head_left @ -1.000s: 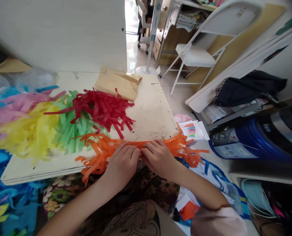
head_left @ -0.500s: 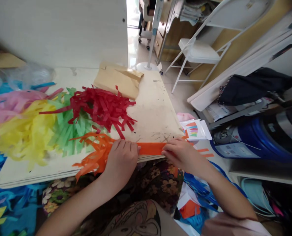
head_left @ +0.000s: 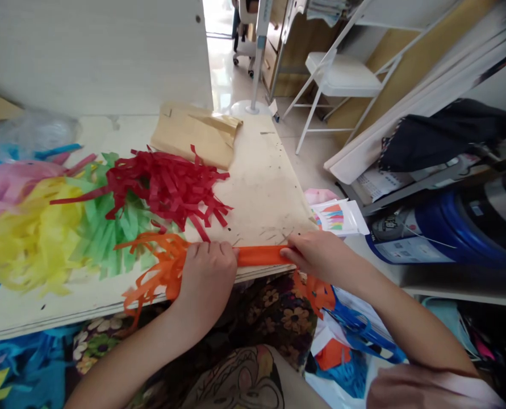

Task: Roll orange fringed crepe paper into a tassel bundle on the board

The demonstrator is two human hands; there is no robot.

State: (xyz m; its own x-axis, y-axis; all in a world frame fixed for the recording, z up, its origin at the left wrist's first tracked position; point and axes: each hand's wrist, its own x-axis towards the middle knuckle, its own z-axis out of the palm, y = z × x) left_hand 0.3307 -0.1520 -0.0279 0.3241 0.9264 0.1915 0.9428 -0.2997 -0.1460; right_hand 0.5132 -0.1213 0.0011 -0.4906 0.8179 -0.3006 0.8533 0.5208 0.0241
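Note:
An orange tissue paper tassel (head_left: 259, 255) lies stretched across the front edge of the board, its flat middle band between my two hands. My left hand (head_left: 210, 272) is closed over the band's left part, with cut orange strips fanning out to its left. At the right end my right hand (head_left: 314, 250) grips the band between thumb and fingers. More orange strips hang below that hand, over the board's edge. Beyond my left hand lie a red tassel (head_left: 167, 184), a green tassel (head_left: 108, 227) and a yellow tassel (head_left: 35, 233).
A brown paper packet (head_left: 195, 133) rests at the back of the pale board (head_left: 263, 182). To the right are a printed packet (head_left: 340, 216), a blue drum (head_left: 431, 221) and a white folding chair (head_left: 342, 74). Pink tissue (head_left: 18, 176) lies far left.
The orange strips at the right end have swung from beyond my right hand to below it. My right hand has turned slightly, and the whole view has shifted a little.

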